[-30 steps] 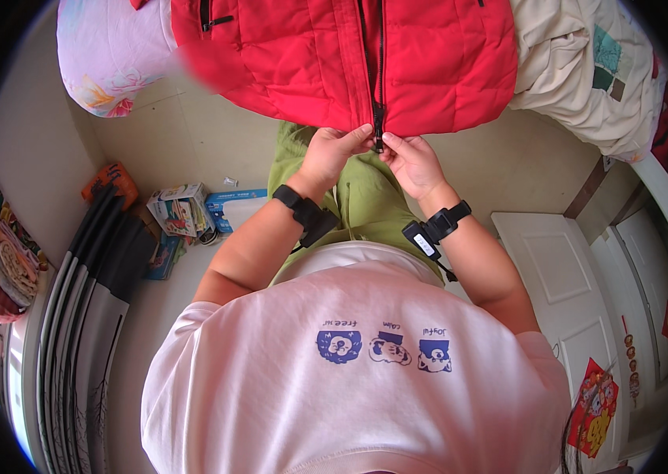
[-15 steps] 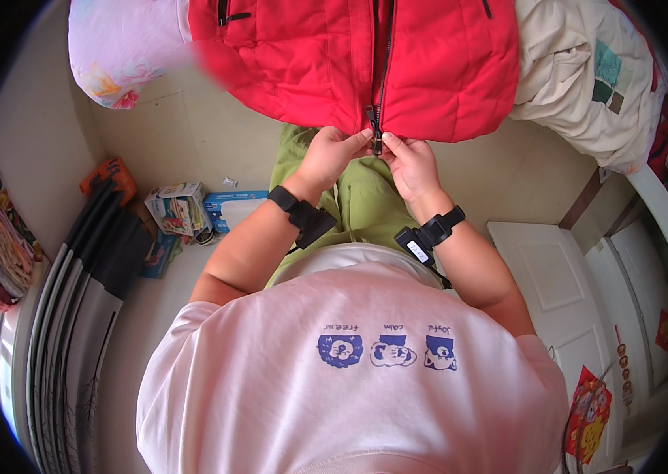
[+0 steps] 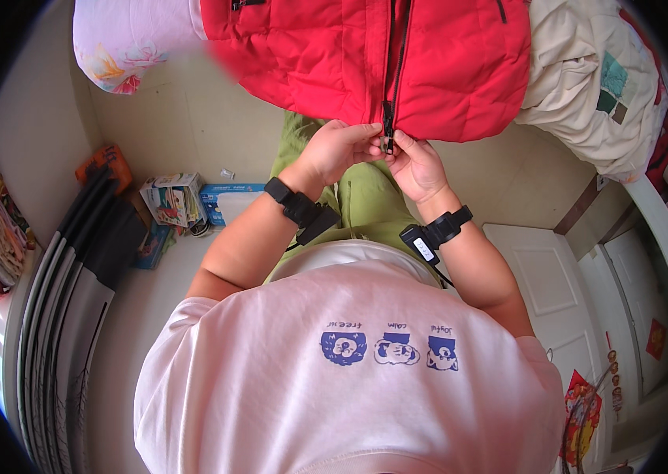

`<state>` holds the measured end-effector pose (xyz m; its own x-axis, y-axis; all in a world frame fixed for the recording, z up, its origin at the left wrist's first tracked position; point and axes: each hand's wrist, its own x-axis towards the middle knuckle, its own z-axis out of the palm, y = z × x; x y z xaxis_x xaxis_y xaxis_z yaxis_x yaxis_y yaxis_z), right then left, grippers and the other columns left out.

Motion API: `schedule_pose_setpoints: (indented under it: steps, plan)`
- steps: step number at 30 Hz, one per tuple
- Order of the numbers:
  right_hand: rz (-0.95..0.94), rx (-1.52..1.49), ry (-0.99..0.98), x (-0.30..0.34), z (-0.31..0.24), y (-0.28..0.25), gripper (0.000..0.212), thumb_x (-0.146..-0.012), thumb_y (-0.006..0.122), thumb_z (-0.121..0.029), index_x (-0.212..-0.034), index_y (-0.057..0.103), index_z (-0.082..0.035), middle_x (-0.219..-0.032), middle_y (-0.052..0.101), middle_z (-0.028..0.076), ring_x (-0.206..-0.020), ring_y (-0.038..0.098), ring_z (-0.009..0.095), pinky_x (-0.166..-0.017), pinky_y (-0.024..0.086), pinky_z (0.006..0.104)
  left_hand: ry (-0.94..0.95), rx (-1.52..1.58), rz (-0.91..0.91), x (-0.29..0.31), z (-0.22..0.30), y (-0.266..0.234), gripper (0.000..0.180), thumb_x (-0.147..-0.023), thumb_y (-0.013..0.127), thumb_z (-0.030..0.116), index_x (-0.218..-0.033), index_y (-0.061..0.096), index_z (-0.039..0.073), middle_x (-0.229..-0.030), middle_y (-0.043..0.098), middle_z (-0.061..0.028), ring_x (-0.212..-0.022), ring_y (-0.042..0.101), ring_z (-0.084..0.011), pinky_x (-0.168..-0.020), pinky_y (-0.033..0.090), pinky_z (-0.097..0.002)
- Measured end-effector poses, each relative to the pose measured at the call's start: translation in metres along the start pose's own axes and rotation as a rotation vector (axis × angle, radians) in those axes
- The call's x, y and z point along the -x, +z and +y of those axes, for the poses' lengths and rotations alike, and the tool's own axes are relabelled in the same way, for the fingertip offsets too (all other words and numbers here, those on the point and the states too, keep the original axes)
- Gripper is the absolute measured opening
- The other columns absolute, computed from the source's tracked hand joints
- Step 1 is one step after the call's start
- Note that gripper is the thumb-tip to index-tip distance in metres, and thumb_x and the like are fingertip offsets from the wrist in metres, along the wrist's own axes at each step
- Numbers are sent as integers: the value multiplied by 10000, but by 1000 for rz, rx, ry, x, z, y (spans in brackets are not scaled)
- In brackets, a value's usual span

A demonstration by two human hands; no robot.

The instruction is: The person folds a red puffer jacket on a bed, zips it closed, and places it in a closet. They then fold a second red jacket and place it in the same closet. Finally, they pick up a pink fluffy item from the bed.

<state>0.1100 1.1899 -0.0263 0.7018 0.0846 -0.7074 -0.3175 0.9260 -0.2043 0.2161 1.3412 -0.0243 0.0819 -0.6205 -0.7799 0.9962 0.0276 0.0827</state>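
Red padded jacket across the top, hem toward the body, over a pale beige floor. Lilac floral bedding at its left, crumpled cream cloth at its right. Black zipper down the jacket's front, lower end at the hem, just above green trousers. Left hand and right hand near each other there, thumbs and fingertips pinched narrow on the zipper's lower end from either side.

Along the left of the room, dark grey panels on edge, an orange bag behind, then a picture-covered box beside a blue-and-white box. Piled cloths farther left. To the right, a white door and, lower, a red paper decoration.

Upper jacket cut off by the top edge; support beneath it hidden. Left edge of the jacket blurred. Some fingers tucked behind the thumbs; impossible to tell the zipper's exact join, too small and partly covered. Corners lost in black.
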Motion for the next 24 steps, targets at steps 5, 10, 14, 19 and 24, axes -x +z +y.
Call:
schedule_pose_setpoints:
  steps: [5,10,14,19,24]
  plan:
    - [95,44,9,-1,3,-8,130,-920,593,-102,-1017,641,-32,-940,664,60,-799,600,129,-724,496,277,71,-18,26,-3,-4,1,172,-894,649,170,-916,689,5,-833,687,-63,-741,642,-143,-751,529,-279]
    - [165,119,-33,3,6,-18,111,-916,608,-115,-995,651,-49,-910,656,32,-758,576,105,-701,480,254,155,-117,108,-14,-10,4,153,-891,654,135,-972,687,9,-910,693,-56,-777,639,-141,-779,532,-294]
    - [195,223,-73,4,7,-17,89,-918,614,-140,-956,646,-66,-872,642,15,-749,573,97,-673,464,236,172,-118,159,-25,-17,3,148,-891,656,144,-985,687,33,-928,693,-47,-802,640,-139,-786,527,-306]
    - [276,569,80,7,-15,-5,178,-909,638,-225,-839,632,-61,-701,600,-2,-610,542,92,-550,426,244,160,-20,117,-31,-25,-4,140,-903,643,163,-986,679,57,-931,687,-34,-816,636,-132,-792,518,-311]
    - [258,1458,-209,8,-54,15,235,-860,680,-253,-776,609,-45,-545,515,37,-462,480,132,-458,379,300,117,46,100,-31,-27,-10,163,-894,660,198,-964,678,52,-900,687,-31,-818,638,-139,-771,518,-282]
